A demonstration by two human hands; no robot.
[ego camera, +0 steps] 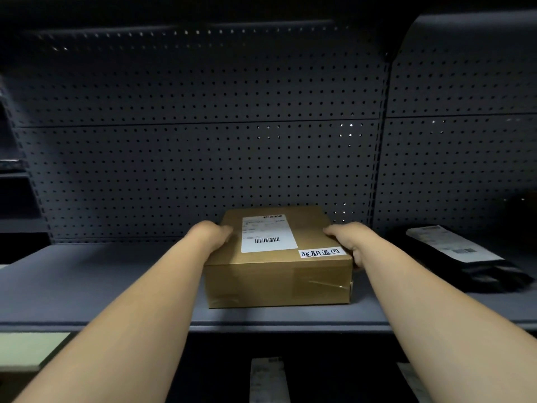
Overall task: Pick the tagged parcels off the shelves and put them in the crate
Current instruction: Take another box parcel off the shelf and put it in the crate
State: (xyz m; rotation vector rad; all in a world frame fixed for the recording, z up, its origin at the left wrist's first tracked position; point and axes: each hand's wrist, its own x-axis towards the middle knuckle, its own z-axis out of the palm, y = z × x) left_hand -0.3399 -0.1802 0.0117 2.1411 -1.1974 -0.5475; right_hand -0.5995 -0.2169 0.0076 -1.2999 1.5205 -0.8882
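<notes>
Two bare forearms are seen reaching from the near edge toward a brown cardboard parcel point(277, 269) on a grey metal shelf point(87, 283). This parcel is placed near the middle of the shelf, slightly right of centre, with its near face just behind the shelf's front edge. Its left side is gripped by the left hand point(210, 235), the fingers curled over the top left edge. Its right side is gripped by the right hand point(350, 241), with fingers curled onto the top right edge and the thumb placed against the side wall. A white shipping label point(268, 234) with a barcode is fixed to the top face, and a smaller white handwritten tag point(319, 252) is stuck at the near right corner of the top. Whether the parcel is lifted off the shelf cannot be told. A black bag parcel point(470, 263) with a white label is noted on the same shelf, to the right, apart from the box. Perforated dark panelling point(203, 141) forms the far wall. Pale labelled packets point(268, 379) are partly visible on the lower level.
</notes>
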